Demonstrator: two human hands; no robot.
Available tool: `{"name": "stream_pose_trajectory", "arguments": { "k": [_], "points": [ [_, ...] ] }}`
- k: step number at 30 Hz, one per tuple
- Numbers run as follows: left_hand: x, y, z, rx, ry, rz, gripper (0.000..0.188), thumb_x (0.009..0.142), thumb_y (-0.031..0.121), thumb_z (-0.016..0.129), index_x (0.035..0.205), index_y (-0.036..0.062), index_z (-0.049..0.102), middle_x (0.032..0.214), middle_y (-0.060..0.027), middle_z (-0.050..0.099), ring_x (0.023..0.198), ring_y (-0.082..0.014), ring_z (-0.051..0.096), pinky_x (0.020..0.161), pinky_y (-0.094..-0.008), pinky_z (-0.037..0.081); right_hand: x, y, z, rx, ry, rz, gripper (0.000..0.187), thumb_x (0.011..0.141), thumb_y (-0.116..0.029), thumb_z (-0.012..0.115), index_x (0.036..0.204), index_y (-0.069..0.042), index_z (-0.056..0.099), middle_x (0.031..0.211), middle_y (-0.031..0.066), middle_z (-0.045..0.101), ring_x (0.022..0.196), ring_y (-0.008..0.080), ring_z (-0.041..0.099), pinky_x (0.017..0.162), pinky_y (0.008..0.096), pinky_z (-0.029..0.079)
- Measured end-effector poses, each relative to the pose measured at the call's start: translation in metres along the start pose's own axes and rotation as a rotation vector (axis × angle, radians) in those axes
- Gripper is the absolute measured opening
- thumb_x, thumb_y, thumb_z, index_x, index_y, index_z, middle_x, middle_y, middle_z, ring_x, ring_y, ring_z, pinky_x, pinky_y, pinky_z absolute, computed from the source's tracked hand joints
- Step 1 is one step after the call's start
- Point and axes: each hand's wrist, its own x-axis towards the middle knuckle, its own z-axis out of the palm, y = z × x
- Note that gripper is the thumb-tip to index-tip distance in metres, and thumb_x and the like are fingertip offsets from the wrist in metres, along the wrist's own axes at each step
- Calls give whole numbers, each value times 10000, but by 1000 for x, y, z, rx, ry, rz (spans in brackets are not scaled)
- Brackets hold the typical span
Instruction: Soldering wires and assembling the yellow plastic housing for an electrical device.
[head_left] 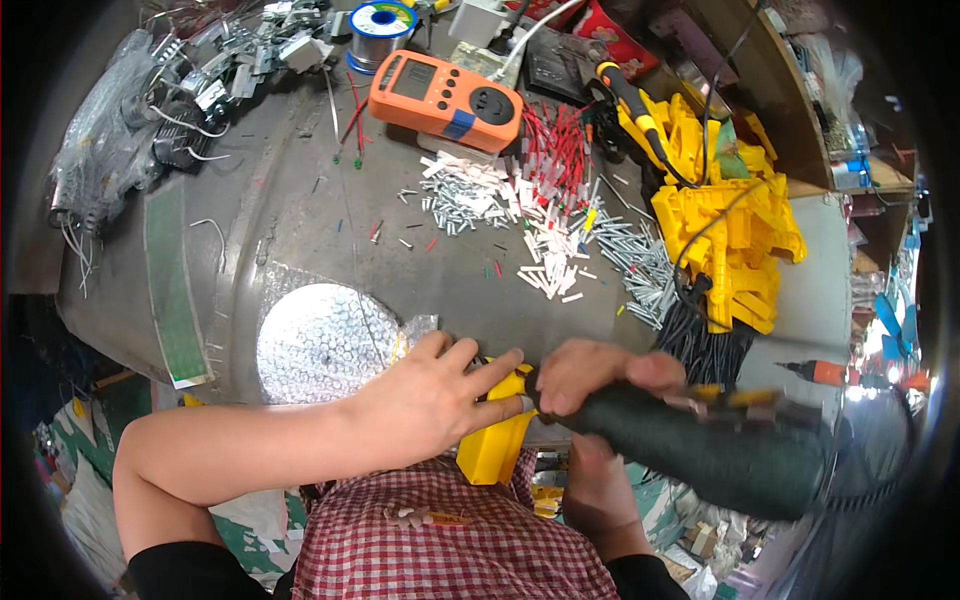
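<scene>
In the middle of the lower half, a yellow plastic housing (490, 452) is tilted at the bench edge. My left hand (428, 400) is closed on it, with fingers laid over its upper part. From the right, my right hand (585, 378) is wrapped round the front of a dark power screwdriver (700, 445), which lies almost level. Its front end meets the housing beside my left fingertips. Any screw there is hidden. Motion smears the tool's back half. Just left of my left hand lies a round disc in bubble wrap (325, 345).
White sleeves and screws (460, 195), red wires (560, 150) and an orange meter (445, 100) lie farther back. Yellow housings (735, 220) are heaped at the right above black cables (705, 345). A soldering iron (830, 373) is at far right. Bubble-wrapped parts (110, 130) lie far left.
</scene>
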Motion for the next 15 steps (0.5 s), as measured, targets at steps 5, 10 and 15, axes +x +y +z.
{"name": "stream_pose_trajectory", "arguments": {
  "k": [5,10,15],
  "points": [
    [4,4,-1,68,-4,64,444,800,186,536,1240,223,586,1216,-110,531,932,-243,529,806,-363,424,-2,7,-5,-24,17,80,586,805,-279,746,1240,-100,397,746,123,613,634,243,577,596,397,487],
    [3,13,0,47,-16,-25,326,774,183,560,1096,178,610,1213,-120,516,928,-269,523,829,-398,414,-23,4,9,62,169,189,590,801,-209,740,1253,-64,390,855,97,618,794,215,593,778,361,478],
    [4,21,-1,137,-65,-106,375,770,142,562,1141,178,597,1240,-128,495,942,-293,518,832,-437,412,-2,-26,8,-539,40,375,280,790,-170,710,1004,-55,572,888,62,626,848,143,604,928,291,407]
  ]
}}
